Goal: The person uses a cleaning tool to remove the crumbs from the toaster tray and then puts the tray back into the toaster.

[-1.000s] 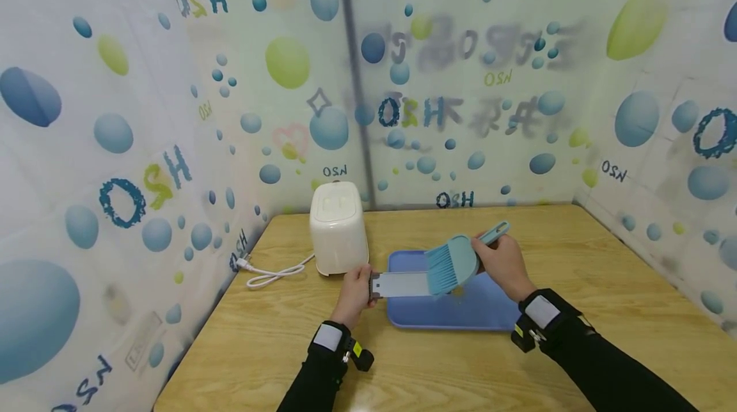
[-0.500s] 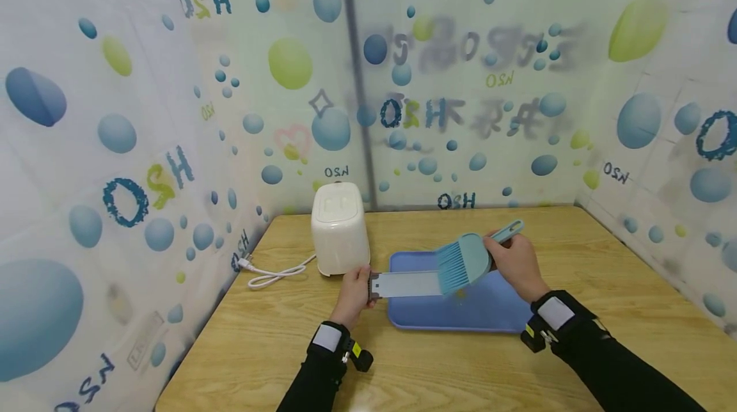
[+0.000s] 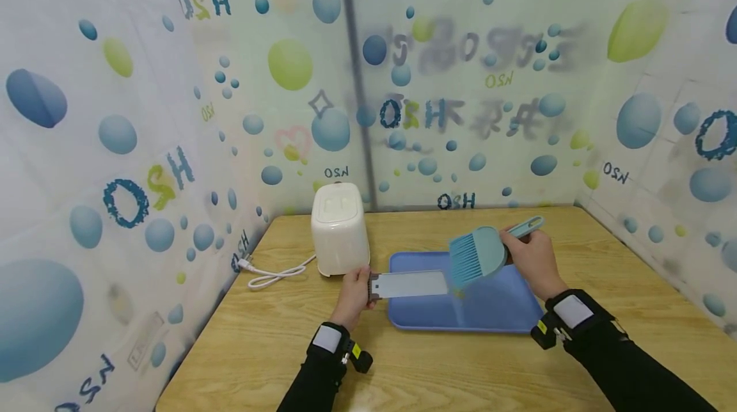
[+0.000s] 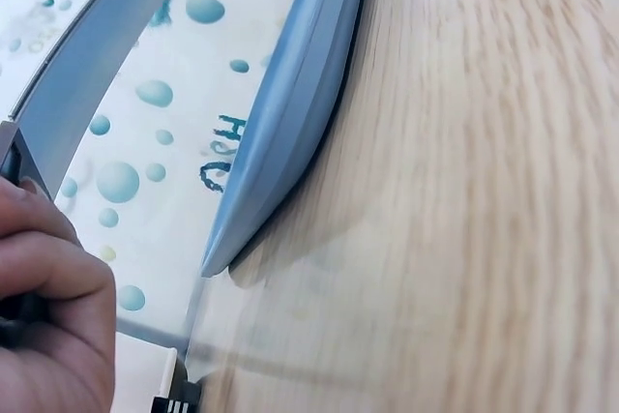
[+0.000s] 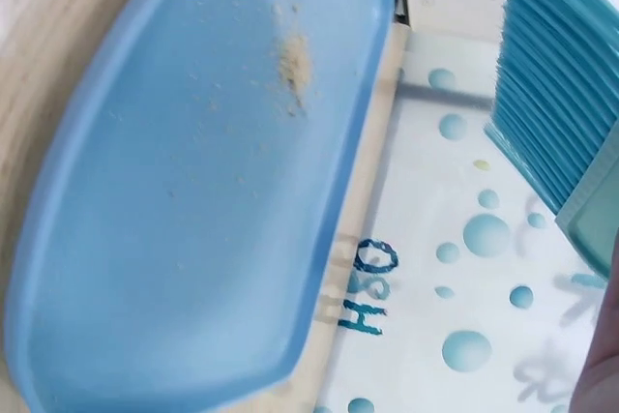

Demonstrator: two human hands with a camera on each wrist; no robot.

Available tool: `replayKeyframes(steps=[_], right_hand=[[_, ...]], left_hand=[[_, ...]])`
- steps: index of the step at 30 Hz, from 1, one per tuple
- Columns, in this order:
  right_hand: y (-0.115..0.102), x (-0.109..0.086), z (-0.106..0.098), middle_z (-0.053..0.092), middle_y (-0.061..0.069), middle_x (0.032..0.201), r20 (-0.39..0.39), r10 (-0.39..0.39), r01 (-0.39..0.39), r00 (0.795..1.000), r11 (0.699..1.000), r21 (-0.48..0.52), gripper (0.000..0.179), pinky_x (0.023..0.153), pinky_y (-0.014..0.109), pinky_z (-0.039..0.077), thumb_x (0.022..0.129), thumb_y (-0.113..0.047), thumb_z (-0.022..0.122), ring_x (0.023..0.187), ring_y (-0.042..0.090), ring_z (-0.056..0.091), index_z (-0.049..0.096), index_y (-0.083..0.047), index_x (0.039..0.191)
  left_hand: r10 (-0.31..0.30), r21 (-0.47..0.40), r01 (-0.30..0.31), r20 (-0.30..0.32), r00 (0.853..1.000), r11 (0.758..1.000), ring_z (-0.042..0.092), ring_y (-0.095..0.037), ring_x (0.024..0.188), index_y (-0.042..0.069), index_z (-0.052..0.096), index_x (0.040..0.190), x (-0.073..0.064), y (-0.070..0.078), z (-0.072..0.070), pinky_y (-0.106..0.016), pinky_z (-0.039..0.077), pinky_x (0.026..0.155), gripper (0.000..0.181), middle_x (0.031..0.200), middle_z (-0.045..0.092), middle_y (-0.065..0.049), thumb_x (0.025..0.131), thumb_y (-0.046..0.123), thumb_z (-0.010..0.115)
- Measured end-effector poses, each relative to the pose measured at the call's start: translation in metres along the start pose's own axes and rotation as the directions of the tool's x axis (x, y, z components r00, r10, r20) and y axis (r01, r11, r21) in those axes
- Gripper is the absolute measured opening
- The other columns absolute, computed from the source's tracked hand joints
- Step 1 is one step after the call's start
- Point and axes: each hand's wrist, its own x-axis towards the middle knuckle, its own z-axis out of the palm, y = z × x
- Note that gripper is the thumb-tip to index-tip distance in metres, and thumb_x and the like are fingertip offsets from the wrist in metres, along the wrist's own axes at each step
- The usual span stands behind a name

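My left hand [image 3: 352, 297] grips the grey end of a flat metal crumb tray [image 3: 410, 284], held level above a blue tray [image 3: 495, 309]. In the left wrist view the curled fingers [image 4: 58, 278] hold that end, and the strip bends slightly. With my right hand [image 3: 535, 263] I hold a light blue silicone brush [image 3: 486, 251] by its handle. Its bristles hang just past the free end of the crumb tray. Whether they touch it is hard to tell. A small heap of tan crumbs [image 5: 294, 67] lies in the blue tray, with specks scattered around.
Behind my left hand stands a white toaster [image 3: 340, 233] on the wooden table [image 3: 426, 367]. Its white cord [image 3: 270, 276] lies looped to the left. A curtain [image 3: 460, 79] printed with bubbles surrounds the table on the back and sides.
The brush has slid rightward along the crumb tray and off its free end, rising slightly with my right hand. My left hand and the crumb tray have stayed nearly still.
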Motion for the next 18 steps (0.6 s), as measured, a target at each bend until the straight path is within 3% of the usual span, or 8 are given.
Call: replayKeyframes(steps=[9, 18], right_hand=[[0.001, 0.009, -0.035, 0.064, -0.011, 0.082, -0.053, 0.010, -0.009, 0.999, 1.000, 0.015, 0.045, 0.061, 0.022, 0.058, 0.105, -0.030, 0.056, 0.066, 0.002, 0.066, 0.056, 0.011, 0.125], [0.000, 0.018, -0.066, 0.062, -0.015, 0.086, -0.078, -0.057, 0.057, 0.995, 0.998, -0.001, 0.033, 0.060, 0.022, 0.058, 0.105, -0.026, 0.057, 0.069, -0.001, 0.066, 0.056, 0.003, 0.121]], left_hand=[[0.004, 0.000, -0.004, -0.019, 1.000, 1.000, 0.049, -0.008, 0.047, -0.007, 0.059, 0.117, -0.001, -0.003, -0.001, -0.019, 0.043, 0.042, 0.037, 0.077, 0.059, -0.008, 0.113, 0.022, 0.036], [0.014, -0.033, -0.015, -0.007, 1.000, 0.999, 0.050, -0.008, 0.048, -0.010, 0.057, 0.120, -0.001, 0.001, -0.003, -0.018, 0.044, 0.043, 0.039, 0.075, 0.059, -0.006, 0.113, 0.022, 0.035]])
